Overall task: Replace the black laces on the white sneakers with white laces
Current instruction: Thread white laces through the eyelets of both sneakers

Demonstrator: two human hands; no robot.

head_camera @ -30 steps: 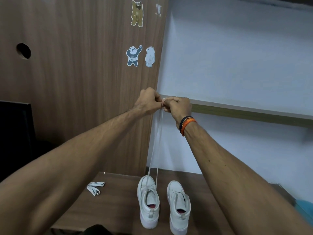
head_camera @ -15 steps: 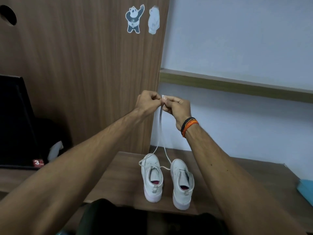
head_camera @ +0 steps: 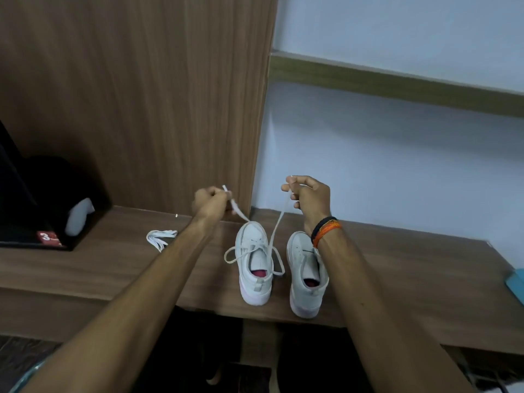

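Note:
Two white sneakers stand side by side on the wooden desk (head_camera: 397, 273), heels toward me. The left sneaker (head_camera: 255, 268) has a white lace (head_camera: 276, 231) threaded through it, with slack loops hanging at both sides. My left hand (head_camera: 211, 201) pinches one end of that lace above and left of the shoe. Above the gap between the shoes, my right hand (head_camera: 309, 198) pinches the other end. The right sneaker (head_camera: 306, 276) shows no lace; my right wrist covers part of it. A bundled spare white lace (head_camera: 160, 238) lies on the desk to the left.
A wooden panel (head_camera: 141, 95) rises behind the left half of the desk, a pale wall with a ledge (head_camera: 397, 80) behind the right. A black object with a red label (head_camera: 48, 236) sits at far left. A blue item (head_camera: 516, 282) lies at the desk's right edge.
My hands have dropped from high above the shoes and moved apart, each keeping its lace end. The lace, taut before, now hangs slack with loops beside the left sneaker.

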